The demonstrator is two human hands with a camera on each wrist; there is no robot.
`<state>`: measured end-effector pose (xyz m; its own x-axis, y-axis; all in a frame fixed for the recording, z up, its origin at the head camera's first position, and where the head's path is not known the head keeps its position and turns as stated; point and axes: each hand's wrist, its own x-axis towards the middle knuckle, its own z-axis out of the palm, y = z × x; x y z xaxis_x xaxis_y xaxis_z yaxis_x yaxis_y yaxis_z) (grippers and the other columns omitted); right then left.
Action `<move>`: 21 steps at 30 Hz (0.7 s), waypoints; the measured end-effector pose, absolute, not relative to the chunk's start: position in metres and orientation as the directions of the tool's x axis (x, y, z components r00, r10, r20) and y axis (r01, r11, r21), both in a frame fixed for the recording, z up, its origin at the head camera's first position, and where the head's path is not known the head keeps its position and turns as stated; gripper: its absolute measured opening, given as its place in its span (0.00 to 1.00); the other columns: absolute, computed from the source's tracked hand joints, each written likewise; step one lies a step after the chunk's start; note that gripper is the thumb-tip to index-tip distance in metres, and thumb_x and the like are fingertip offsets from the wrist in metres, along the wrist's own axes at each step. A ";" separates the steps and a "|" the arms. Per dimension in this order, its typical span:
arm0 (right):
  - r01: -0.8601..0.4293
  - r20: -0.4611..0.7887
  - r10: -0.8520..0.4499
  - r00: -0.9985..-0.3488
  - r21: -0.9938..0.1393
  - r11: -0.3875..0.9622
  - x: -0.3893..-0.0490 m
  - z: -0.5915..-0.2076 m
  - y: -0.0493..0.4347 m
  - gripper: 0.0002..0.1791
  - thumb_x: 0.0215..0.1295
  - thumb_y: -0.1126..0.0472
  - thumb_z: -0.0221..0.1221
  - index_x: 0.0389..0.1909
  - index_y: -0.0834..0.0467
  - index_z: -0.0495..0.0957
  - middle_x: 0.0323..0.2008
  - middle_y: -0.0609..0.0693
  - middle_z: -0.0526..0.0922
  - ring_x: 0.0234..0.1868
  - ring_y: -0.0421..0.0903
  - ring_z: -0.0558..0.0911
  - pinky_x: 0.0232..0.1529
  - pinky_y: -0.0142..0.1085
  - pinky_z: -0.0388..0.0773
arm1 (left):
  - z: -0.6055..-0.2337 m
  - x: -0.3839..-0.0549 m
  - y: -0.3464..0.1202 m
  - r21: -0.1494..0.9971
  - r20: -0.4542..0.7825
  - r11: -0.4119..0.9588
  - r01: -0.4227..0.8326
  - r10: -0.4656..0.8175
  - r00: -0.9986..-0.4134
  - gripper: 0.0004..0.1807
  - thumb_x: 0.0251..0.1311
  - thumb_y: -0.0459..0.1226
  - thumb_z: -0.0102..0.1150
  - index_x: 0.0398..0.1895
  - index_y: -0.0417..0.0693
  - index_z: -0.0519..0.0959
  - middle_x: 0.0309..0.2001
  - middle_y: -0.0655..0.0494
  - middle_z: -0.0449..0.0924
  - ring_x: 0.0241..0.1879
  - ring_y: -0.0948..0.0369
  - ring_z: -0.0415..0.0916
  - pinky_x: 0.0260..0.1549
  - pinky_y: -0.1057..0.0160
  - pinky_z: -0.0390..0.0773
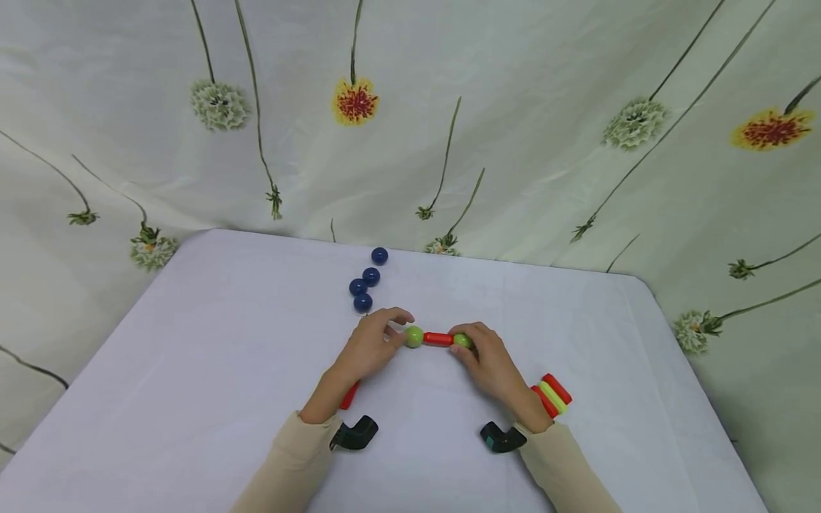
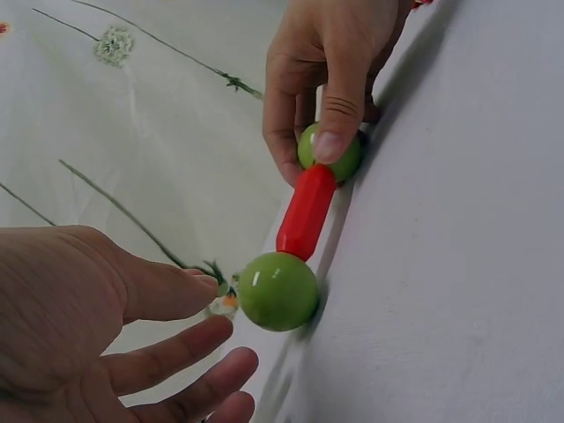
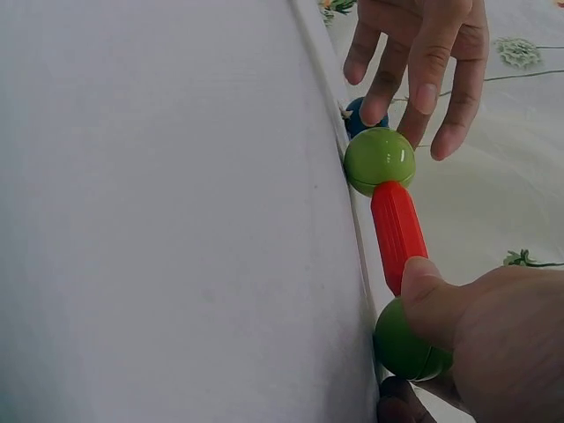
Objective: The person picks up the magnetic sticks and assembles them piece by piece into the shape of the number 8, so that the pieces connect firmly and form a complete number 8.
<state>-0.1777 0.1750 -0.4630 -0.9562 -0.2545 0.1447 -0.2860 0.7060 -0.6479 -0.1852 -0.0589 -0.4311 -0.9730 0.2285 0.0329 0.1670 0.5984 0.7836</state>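
From my remote station I record two bare hands working over a white table [image 1: 224, 356], slightly right of its middle. The assembly between them consists of a red rod [image 1: 438, 339] with a left green ball [image 1: 413, 336] at one end and a right green ball [image 1: 462, 340] at the other. It lies nearly level from left to right, each ball meeting its end of the rod.

The right hand [image 1: 489, 360] pinches the right green ball, the thumb on its near side and fingers on the far side. The left hand [image 1: 375, 343] is at the left green ball, its fingers spread and the thumb apart from them. I see the fingertips just beside the ball; whether one grazes it I cannot tell from these angles.

Beyond the left hand, I note four blue balls [image 1: 358, 287] in an uneven line, the three nearer ones close together and the farthest set apart. A red piece [image 1: 349, 395] shows beside the left forearm, which hides part of it. Next to the right wrist, a yellow-green piece [image 1: 553, 397] lies between two red pieces [image 1: 557, 389]. Beige sleeves [image 1: 571, 467] cover both forearms partway. A flower-printed cloth [image 1: 513, 78] hangs behind the table's far edge.
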 end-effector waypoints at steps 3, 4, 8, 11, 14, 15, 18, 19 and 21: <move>-0.295 0.151 -0.261 -0.953 -0.648 0.702 -0.177 -0.464 0.174 0.13 0.67 0.59 0.64 0.51 0.54 0.81 0.48 0.54 0.80 0.45 0.49 0.75 0.48 0.43 0.71 | -0.426 -0.182 -0.065 0.786 0.014 0.600 0.151 0.227 -0.974 0.15 0.65 0.31 0.62 0.54 0.49 0.81 0.53 0.49 0.82 0.47 0.55 0.80 0.48 0.53 0.81; -0.294 0.150 -0.260 -0.954 -0.649 0.702 -0.177 -0.464 0.174 0.13 0.67 0.59 0.64 0.51 0.54 0.81 0.48 0.54 0.80 0.46 0.49 0.76 0.49 0.44 0.72 | -0.424 -0.181 -0.066 0.788 0.012 0.597 0.152 0.232 -0.973 0.15 0.65 0.31 0.62 0.54 0.48 0.81 0.54 0.49 0.82 0.48 0.54 0.80 0.48 0.53 0.81; -0.286 0.145 -0.255 -0.956 -0.652 0.702 -0.177 -0.463 0.175 0.13 0.67 0.59 0.64 0.52 0.54 0.80 0.49 0.55 0.80 0.47 0.50 0.76 0.51 0.45 0.73 | -0.419 -0.176 -0.072 0.774 0.010 0.610 0.172 0.260 -0.965 0.15 0.66 0.33 0.61 0.55 0.48 0.81 0.53 0.50 0.82 0.48 0.55 0.80 0.48 0.53 0.81; -0.277 0.142 -0.245 -0.959 -0.653 0.705 -0.177 -0.463 0.175 0.13 0.67 0.59 0.64 0.52 0.54 0.80 0.49 0.55 0.80 0.48 0.51 0.76 0.52 0.46 0.73 | -0.417 -0.170 -0.079 0.756 0.002 0.626 0.191 0.290 -0.957 0.15 0.66 0.34 0.62 0.55 0.48 0.81 0.52 0.51 0.83 0.47 0.56 0.80 0.48 0.54 0.81; -0.272 0.137 -0.243 -0.960 -0.657 0.703 -0.177 -0.464 0.175 0.13 0.67 0.59 0.64 0.52 0.54 0.80 0.50 0.54 0.80 0.48 0.50 0.76 0.51 0.46 0.72 | -0.418 -0.163 -0.090 0.738 -0.005 0.640 0.215 0.325 -0.946 0.16 0.65 0.33 0.62 0.56 0.47 0.80 0.52 0.51 0.83 0.48 0.55 0.79 0.50 0.53 0.80; -0.273 0.137 -0.244 -0.960 -0.656 0.704 -0.177 -0.464 0.175 0.13 0.67 0.59 0.64 0.52 0.54 0.80 0.50 0.54 0.80 0.47 0.50 0.76 0.51 0.45 0.72 | -0.418 -0.161 -0.094 0.732 -0.013 0.647 0.215 0.329 -0.944 0.16 0.65 0.33 0.63 0.56 0.48 0.80 0.52 0.51 0.82 0.49 0.54 0.79 0.51 0.53 0.80; -0.274 0.135 -0.248 -0.959 -0.660 0.699 -0.178 -0.465 0.175 0.13 0.67 0.59 0.64 0.52 0.54 0.80 0.49 0.54 0.80 0.46 0.49 0.75 0.50 0.44 0.72 | -0.418 -0.154 -0.106 0.710 -0.012 0.660 0.245 0.359 -0.933 0.17 0.64 0.33 0.64 0.56 0.47 0.80 0.53 0.51 0.82 0.51 0.52 0.78 0.53 0.50 0.78; -0.274 0.135 -0.248 -0.959 -0.659 0.701 -0.179 -0.466 0.175 0.13 0.67 0.59 0.64 0.52 0.54 0.80 0.49 0.54 0.80 0.46 0.49 0.75 0.50 0.44 0.73 | -0.418 -0.152 -0.110 0.703 -0.009 0.664 0.255 0.367 -0.930 0.17 0.63 0.33 0.64 0.56 0.47 0.80 0.53 0.50 0.82 0.51 0.52 0.77 0.53 0.49 0.78; -0.275 0.136 -0.248 -0.959 -0.656 0.703 -0.179 -0.466 0.175 0.13 0.67 0.59 0.64 0.52 0.54 0.80 0.48 0.53 0.80 0.46 0.49 0.76 0.51 0.44 0.73 | -0.417 -0.147 -0.117 0.693 -0.009 0.670 0.266 0.377 -0.926 0.18 0.63 0.33 0.65 0.56 0.47 0.80 0.53 0.51 0.82 0.51 0.51 0.77 0.53 0.49 0.78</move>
<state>-0.1794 0.1747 -0.4662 -0.9592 -0.2479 0.1363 -0.2749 0.7031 -0.6559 -0.1473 -0.1167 -0.4174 -0.9262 0.3769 -0.0091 0.2658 0.6700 0.6932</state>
